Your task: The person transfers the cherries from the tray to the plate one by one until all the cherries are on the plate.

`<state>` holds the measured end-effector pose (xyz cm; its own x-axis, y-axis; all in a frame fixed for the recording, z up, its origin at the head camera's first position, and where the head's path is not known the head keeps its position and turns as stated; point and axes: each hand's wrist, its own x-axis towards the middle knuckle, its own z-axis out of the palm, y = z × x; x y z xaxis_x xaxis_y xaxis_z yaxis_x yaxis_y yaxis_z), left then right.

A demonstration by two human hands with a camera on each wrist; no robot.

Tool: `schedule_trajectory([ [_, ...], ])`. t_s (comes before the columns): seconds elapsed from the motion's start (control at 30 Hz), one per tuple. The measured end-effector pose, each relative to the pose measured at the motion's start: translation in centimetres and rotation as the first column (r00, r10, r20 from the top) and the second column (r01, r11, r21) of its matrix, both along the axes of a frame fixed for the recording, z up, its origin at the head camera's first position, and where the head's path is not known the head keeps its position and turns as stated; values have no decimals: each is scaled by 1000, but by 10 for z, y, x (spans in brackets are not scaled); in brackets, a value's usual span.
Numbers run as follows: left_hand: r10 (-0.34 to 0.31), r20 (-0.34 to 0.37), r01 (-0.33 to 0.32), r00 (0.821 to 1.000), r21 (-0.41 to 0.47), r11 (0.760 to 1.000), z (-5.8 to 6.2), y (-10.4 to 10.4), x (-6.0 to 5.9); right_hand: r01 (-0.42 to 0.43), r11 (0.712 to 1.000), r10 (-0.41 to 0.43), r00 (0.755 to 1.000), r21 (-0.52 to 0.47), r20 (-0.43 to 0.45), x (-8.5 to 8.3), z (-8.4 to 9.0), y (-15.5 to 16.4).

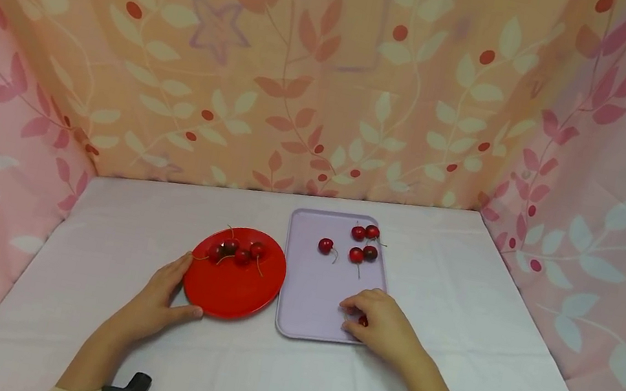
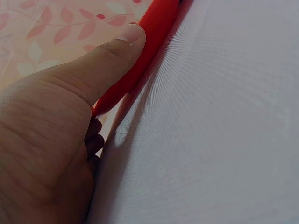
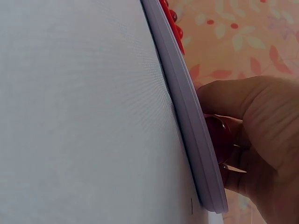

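**Left hand on plate rim, right hand pinching a cherry on the tray**

From the head view I see my left hand [image 1: 159, 298] at the 7 o'clock edge of the red plate [image 1: 233, 290]. Thumb lies along the plate's near rim, fingers curve round its left side. The left wrist view confirms it: thumb pressed flat on the red rim, the other fingers tucked under the plate's edge. So that hand grips the plate.

Four cherries [image 1: 236, 252] sit in a cluster on the plate, toward its 12 o'clock side, stems sticking out.

The lilac tray [image 1: 308, 292] lies just beside the plate, at its 3 o'clock. My right hand [image 1: 385, 323] rests on the tray's 5 o'clock corner, fingers curled down. A single cherry [image 1: 363, 320] shows red under the fingertips; the right wrist view shows it pinched between thumb and fingers, just inside the tray's rim.

Five loose cherries [image 1: 364, 243] lie at the tray's far end, around 12 to 1 o'clock, well apart from the hand.

Both pieces stand on the white-clothed counter [image 1: 483, 337]. Leaf-print curtains [image 1: 310, 69] close in three sides.
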<state>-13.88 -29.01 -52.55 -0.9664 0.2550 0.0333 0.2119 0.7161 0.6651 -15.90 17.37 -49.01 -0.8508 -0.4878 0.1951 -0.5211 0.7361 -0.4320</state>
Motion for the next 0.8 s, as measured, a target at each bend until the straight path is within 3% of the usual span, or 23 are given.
schedule_trajectory([
  [0.17, -7, -4, 7, 1000, 11, 1000, 0, 0, 0, -7, 1000, 9, 999, 30, -53, 1, 0, -4],
  [0.43, -5, 1, 5, 1000, 12, 1000, 1, 0, 3, 25, 1000, -24, 998, 16, -63, 2, 0, -5],
  [0.8, 7, 13, -7, 1000, 2, 1000, 2, 0, 2, 19, 994, -43, 970, -104, -240, -1, 8, -3],
])
